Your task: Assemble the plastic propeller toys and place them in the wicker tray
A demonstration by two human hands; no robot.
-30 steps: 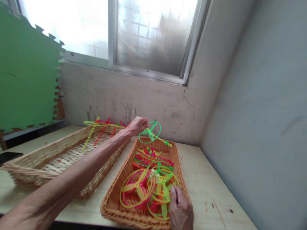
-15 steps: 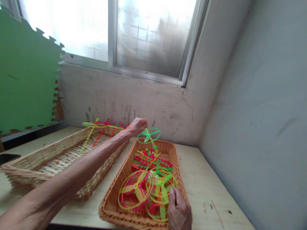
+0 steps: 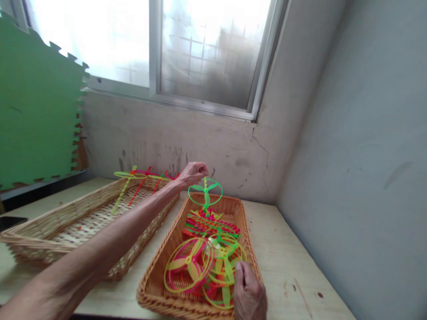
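Observation:
Held high over the brown wicker basket (image 3: 156,255), my left hand (image 3: 195,172) pinches the top of a yellow twisted stick (image 3: 205,181). A green ringed propeller (image 3: 206,192) sits around this stick, below my fingers, with a small green piece at the lower end. My right hand (image 3: 249,291) is closed on the basket's near right rim, its fingers mostly hidden. Beside it in the basket lie yellow and pink ringed propellers (image 3: 189,258). Behind those is a pile of pink, red and green twisted sticks (image 3: 213,222).
On the left stands a pale wicker basket (image 3: 36,222), with assembled propeller toys (image 3: 131,174) leaning over its far edge. A dark flat object (image 3: 12,221) lies on the table (image 3: 283,258) further left. Green foam mats (image 3: 36,106) stand near the window wall.
The green propeller has dropped slightly and tilted towards me. The yellow stick now hangs nearly upright instead of slanting. My left hand has shifted slightly right; the right hand stays put.

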